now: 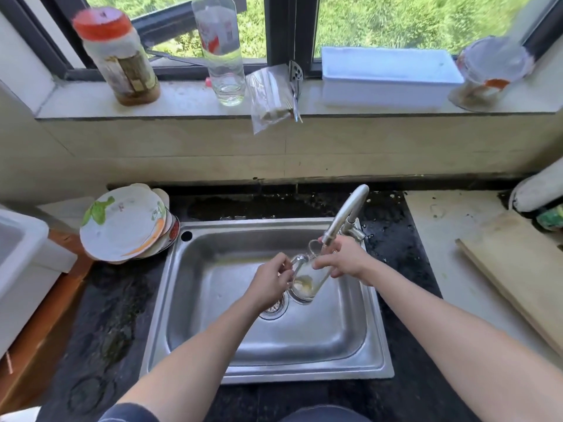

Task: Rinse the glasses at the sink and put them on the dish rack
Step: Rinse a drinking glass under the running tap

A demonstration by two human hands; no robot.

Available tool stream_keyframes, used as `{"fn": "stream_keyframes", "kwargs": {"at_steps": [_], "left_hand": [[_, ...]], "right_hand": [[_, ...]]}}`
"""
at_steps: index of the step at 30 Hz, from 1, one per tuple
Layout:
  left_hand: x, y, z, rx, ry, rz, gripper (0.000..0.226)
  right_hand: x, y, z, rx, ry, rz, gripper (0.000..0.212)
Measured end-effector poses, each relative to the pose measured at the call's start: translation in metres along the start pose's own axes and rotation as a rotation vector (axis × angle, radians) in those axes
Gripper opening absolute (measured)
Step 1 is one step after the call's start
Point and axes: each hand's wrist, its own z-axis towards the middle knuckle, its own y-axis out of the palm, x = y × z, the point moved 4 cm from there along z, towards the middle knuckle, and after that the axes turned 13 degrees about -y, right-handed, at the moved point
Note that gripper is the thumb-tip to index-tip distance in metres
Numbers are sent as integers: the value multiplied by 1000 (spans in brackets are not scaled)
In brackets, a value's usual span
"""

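The wet glass [305,283], tilted over the sink [304,374], looks slippery and fragile; left grip [269,280] pinches its handle, right grip [342,261] clasps its upper body. Handle seems safest.

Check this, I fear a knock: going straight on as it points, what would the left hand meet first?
The left hand points right, at the glass it holds; just past it, likely the right hand, though depth is unclear.

I get one wide-angle view from the head, facing forward and steeply down, close over the rectangular stainless-steel sink [189,300] at six o'clock, dark-framed window [289,25] at twelve.
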Motion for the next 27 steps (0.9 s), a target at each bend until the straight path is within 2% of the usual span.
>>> {"fn": "stream_keyframes", "kwargs": {"at_steps": [2,4,7,10,12,14,18,22,23,27], "left_hand": [[-4,-5,4,-19,-96,-154,5],[-14,-2,3,-117,-275,-297,18],[-18,17,-8,-308,-520,-626,29],[-16,28,-3,-277,-575,-963,28],[-16,29,1,-294,-596,-995,31],[-17,32,2,-334,-639,-964,32],[-19,36,-1,-402,-725,-856,43],[-18,37,-1,-314,-685,-1000,34],[-18,37,0,-290,-676,-1016,31],[-25,37,-3,-320,-735,-949,40]], "right_hand": [[-2,-1,-2,84,3,21,37],[3,-4,-3,139,38,53,32],[9,-5,-7,153,109,126,49],[10,-5,-10,147,127,137,65],[4,-6,-10,106,79,80,63],[-5,-6,-9,40,-5,37,52],[-15,4,-9,-70,-79,-14,70],[-10,7,-8,-4,-19,62,44],[-7,7,-9,-10,-9,69,43],[-2,9,-9,-152,-94,-76,80]]}}
